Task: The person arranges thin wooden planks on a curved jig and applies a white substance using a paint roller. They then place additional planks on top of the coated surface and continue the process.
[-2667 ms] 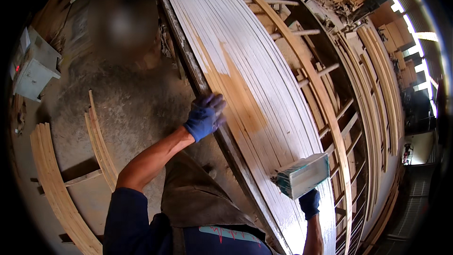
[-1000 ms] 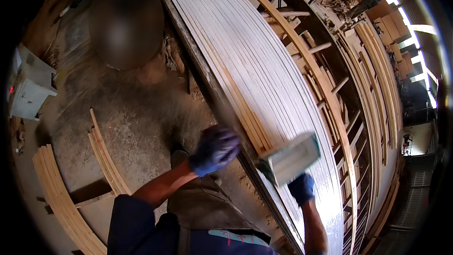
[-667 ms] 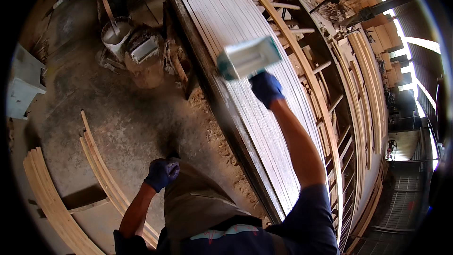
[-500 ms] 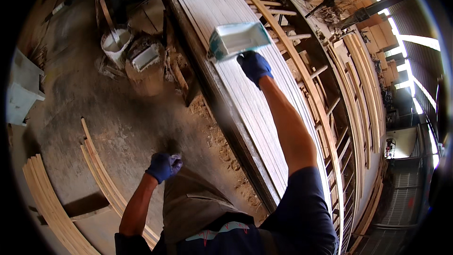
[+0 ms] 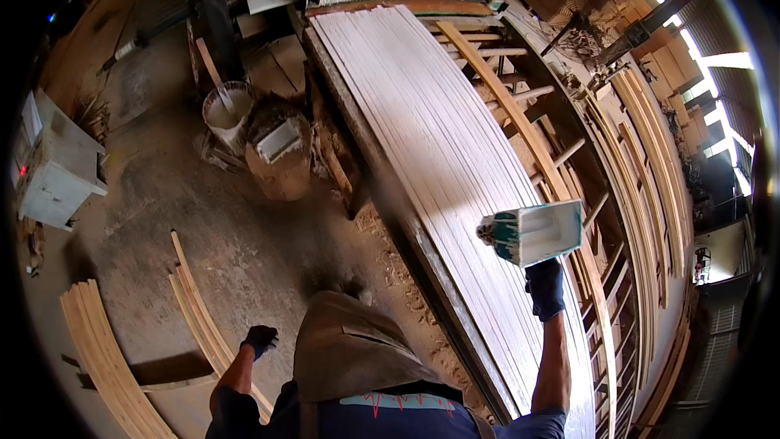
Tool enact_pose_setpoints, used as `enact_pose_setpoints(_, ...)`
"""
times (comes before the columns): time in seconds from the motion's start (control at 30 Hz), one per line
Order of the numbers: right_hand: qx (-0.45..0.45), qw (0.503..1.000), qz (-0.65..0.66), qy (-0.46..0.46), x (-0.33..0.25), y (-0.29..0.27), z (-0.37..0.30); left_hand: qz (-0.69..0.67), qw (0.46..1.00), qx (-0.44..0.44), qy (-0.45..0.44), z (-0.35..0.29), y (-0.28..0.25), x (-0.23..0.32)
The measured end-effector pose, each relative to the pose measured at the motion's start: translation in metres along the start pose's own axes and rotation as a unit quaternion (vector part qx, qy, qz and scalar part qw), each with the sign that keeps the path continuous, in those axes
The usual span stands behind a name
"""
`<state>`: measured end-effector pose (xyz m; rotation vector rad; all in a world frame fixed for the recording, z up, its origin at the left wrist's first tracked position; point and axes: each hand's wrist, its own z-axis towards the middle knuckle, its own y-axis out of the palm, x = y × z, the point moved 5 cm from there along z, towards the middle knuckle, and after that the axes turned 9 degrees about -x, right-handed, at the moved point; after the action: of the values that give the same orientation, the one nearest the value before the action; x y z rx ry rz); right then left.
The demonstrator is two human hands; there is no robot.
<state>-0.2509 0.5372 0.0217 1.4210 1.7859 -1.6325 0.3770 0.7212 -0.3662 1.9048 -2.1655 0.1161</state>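
My right hand (image 5: 545,288), in a dark blue glove, grips a teal-and-white trough-shaped glue spreader (image 5: 543,233). Its open white hollow faces up, and a crusted end juts out to the left. It is over the right side of a bed of long, narrow wood strips (image 5: 431,138), coated white and laid side by side; contact with them I cannot tell. At the lower left hangs my left hand (image 5: 260,341), also gloved, with loosely bent fingers and nothing visible in it, near bare wood strips (image 5: 199,321).
A white-smeared bucket (image 5: 227,114) holding a stick stands left of the bench, beside a round stump (image 5: 279,171) bearing a small white tray (image 5: 278,141). Slatted racking (image 5: 561,150) and stacked timber (image 5: 650,171) lie right. A pale cabinet (image 5: 61,167) stands far left.
My right hand has drawn the spreader from the far part of the strips toward me and to the right. My left hand has dropped lower and to the left. The view has shifted.
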Motion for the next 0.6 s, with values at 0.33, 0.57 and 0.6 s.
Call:
enact_pose_setpoints(0.33,-0.117,0.918,-0.307,-0.222,-0.15,0.196,0.143,-0.203,0.97,-0.053,0.12,0.03,-0.076,0.034)
enact_pose_setpoints(0.57,-0.055,0.856,-0.408,-0.313,-0.27,0.321,0.283,-0.22,0.972,-0.06,0.058,0.088,-0.157,-0.023)
enact_pose_setpoints(0.6,-0.071,0.932,-0.235,-0.267,-0.301,0.343,0.279,-0.215,0.975,-0.017,0.048,0.068,-0.171,-0.021)
